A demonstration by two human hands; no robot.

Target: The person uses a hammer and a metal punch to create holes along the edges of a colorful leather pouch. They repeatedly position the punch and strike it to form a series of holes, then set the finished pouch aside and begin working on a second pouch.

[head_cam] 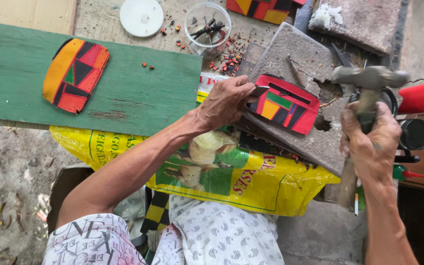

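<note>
A hammer (366, 98) is gripped in the right hand (371, 142) at the right of the frame, the fingers clenched around its wooden handle, and its metal head is held raised above the right edge of a grey stone slab (295, 54). A red patchwork pouch (284, 103), with green, yellow and black panels, is laid flat on that slab at centre right. The left hand (224, 100) is pressed onto the left end of the pouch, and a small dark tool (260, 90) is pinched between its fingertips against the pouch edge. Just right of the pouch, a ragged hole (322, 123) is seen in the slab.

At the upper left, a second patchwork pouch (76, 74), orange with red, black and green pieces, is laid on a green plank (138, 83), well apart from both hands. At the top centre, a clear round container (207, 24) holding small dark tools is placed on the surface, with a white lid (142, 17) just left of it and red scraps (229, 59) scattered around. A yellow printed sack (251, 181) is spread below the slab, in the lower middle of the frame.
</note>
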